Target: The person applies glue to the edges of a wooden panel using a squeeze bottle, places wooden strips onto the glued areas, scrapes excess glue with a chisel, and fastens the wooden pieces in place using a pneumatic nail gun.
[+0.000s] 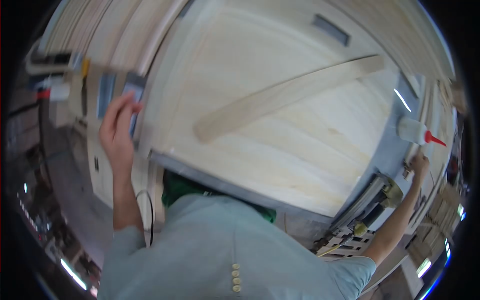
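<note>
My left hand (118, 127) is raised beside the left edge of a pale wooden panel (300, 150). Its fingers are loosely bent, slightly apart and blurred, in front of a blue-grey strip (134, 82); no held thing shows in them. On the far right, my right hand (421, 166) is closed near a small metal fitting (407, 170), but what it grips is too small to make out. Just above that hand lies a white glue bottle (413, 131) with a red nozzle. A flat wooden strip (285, 100) lies slantwise across the panel.
A pneumatic-looking tool (387, 195) rests at the panel's right, with a yellow hose (336, 247) below it. Long boards (130, 35) are stacked at upper left. A dark rectangular piece (331, 29) lies near the far edge. Another red-capped white bottle (59, 91) stands at left.
</note>
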Tool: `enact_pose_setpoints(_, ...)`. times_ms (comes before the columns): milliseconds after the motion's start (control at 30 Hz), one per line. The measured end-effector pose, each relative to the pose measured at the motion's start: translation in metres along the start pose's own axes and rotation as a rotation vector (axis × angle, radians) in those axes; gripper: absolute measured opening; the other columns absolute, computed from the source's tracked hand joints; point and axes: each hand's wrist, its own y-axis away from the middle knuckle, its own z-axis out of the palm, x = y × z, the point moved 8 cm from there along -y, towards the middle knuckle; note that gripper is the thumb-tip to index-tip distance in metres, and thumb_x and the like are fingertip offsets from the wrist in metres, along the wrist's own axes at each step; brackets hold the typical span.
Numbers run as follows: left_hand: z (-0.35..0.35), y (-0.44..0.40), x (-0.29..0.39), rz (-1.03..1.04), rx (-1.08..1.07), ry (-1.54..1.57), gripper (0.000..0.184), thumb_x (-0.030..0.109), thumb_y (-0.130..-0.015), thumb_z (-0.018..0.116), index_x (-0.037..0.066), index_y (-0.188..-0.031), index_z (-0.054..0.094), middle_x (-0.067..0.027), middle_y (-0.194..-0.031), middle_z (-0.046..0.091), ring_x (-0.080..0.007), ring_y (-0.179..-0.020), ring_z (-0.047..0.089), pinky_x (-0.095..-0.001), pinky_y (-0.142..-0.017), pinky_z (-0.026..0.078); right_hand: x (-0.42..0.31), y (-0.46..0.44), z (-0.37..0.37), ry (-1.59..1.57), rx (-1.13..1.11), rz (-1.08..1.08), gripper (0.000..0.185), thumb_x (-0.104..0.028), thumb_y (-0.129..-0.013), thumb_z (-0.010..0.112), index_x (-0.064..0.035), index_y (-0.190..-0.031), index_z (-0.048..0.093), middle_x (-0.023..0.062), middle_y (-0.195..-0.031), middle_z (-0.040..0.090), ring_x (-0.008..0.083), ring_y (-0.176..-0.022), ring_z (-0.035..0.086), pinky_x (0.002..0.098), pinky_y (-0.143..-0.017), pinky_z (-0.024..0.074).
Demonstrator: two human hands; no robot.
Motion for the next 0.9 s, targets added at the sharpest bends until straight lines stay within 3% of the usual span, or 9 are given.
enact_pose_setpoints(67,-0.005,-0.001,0.001,-0.039,0.041,0.065,0.023,0.008,-0.098,0.054,-0.002,-0.116,0.064,-0.0068,-0.095,0.067,-0.0128,-0.091,0.063,-0.0255,-0.086,0.048,-0.007,-0.019,0.007,0.356,-0.066,-0.302,0.029,-0.023,-0.077,0.067,-0.0107,-0.103,0.062,0.0146,-0.078,0.066,0.0325,-0.077,0.068,0.0425,-0.072,0.0541)
enact_pose_setpoints(167,-0.011,0.012,-0.002,-0.025,0.037,0.137,0.024,0.009,-0.097,0.055,-0.002,-0.117,0.063,-0.0068,-0.095,0.067,-0.0125,-0.092,0.063,-0.0257,-0.087,0.049,0.052,-0.061,0.007,0.214,-0.033,0.068,0.044,-0.047,-0.082,0.064,-0.0044,-0.09,0.068,0.016,-0.075,0.069,0.0309,-0.068,0.067,0.0426,-0.062,0.0509)
enact_pose_setpoints(267,-0.019,0.025,0.001,-0.041,0.032,0.157,0.025,0.009,-0.097,0.056,-0.002,-0.118,0.062,-0.0069,-0.097,0.067,-0.0122,-0.093,0.062,-0.026,-0.088,0.048,0.023,-0.027,-0.029,-0.225,-0.111,0.129,0.058,-0.054,-0.082,0.06,0.0034,-0.078,0.066,0.0135,-0.069,0.064,0.0251,-0.06,0.063,0.0414,-0.056,0.0462)
enact_pose_setpoints(400,-0.019,0.037,-0.001,-0.046,0.018,0.168,0.025,0.008,-0.097,0.056,-0.002,-0.119,0.062,-0.0061,-0.097,0.066,-0.0117,-0.093,0.062,-0.0255,-0.088,0.048,-0.005,0.0,-0.051,-0.45,-0.055,0.111,0.05,-0.044,-0.084,0.055,0.0043,-0.071,0.06,0.0101,-0.059,0.055,0.0215,-0.052,0.054,0.0386,-0.051,0.0402)
enact_pose_setpoints(500,-0.017,0.043,-0.003,-0.048,-0.006,0.217,0.025,0.009,-0.097,0.057,-0.002,-0.119,0.062,-0.0056,-0.097,0.066,-0.0116,-0.094,0.061,-0.0253,-0.088,0.047,0.021,-0.019,-0.017,-0.259,-0.023,-0.054,0.039,-0.04,-0.08,0.06,-0.001,-0.082,0.061,0.0136,-0.066,0.057,0.0238,-0.061,0.056,0.0411,-0.056,0.0415)
enact_pose_setpoints(533,-0.016,0.045,-0.004,-0.055,-0.009,0.226,0.025,0.009,-0.097,0.057,-0.001,-0.119,0.062,-0.0055,-0.097,0.066,-0.0116,-0.094,0.061,-0.0253,-0.088,0.047,0.031,-0.022,-0.007,-0.336,-0.094,0.015,0.036,-0.037,-0.077,0.065,-0.005,-0.093,0.062,0.0205,-0.074,0.061,0.0283,-0.064,0.059,0.0426,-0.057,0.0442)
enact_pose_setpoints(567,-0.015,0.046,-0.006,-0.064,-0.014,0.233,0.025,0.009,-0.097,0.058,-0.001,-0.119,0.062,-0.0054,-0.097,0.066,-0.0116,-0.094,0.061,-0.0253,-0.088,0.047,-0.003,0.016,-0.022,-0.613,-0.209,0.341,0.042,-0.036,-0.078,0.067,0.0025,-0.093,0.063,0.0157,-0.077,0.063,0.0232,-0.065,0.059,0.0386,-0.057,0.0455)
enact_pose_setpoints(667,-0.016,0.049,-0.005,-0.049,-0.023,0.248,0.024,0.01,-0.097,0.059,0.0,-0.118,0.062,-0.0053,-0.097,0.066,-0.0116,-0.094,0.061,-0.0252,-0.088,0.047,-0.048,0.043,-0.04,-0.637,-0.164,0.254,0.049,-0.037,-0.079,0.068,0.0091,-0.093,0.062,0.0104,-0.078,0.063,0.0199,-0.066,0.059,0.0358,-0.057,0.0466)
enact_pose_setpoints(900,-0.012,0.051,-0.005,-0.044,-0.045,0.22,0.024,0.01,-0.097,0.059,-0.001,-0.118,0.063,-0.0062,-0.099,0.066,-0.0123,-0.094,0.062,-0.0255,-0.088,0.047,-0.069,0.064,-0.042,-1.086,-0.296,0.353,0.041,-0.038,-0.088,0.064,0.0026,-0.097,0.065,0.0116,-0.084,0.067,0.0187,-0.067,0.065,0.0295,-0.058,0.0536)
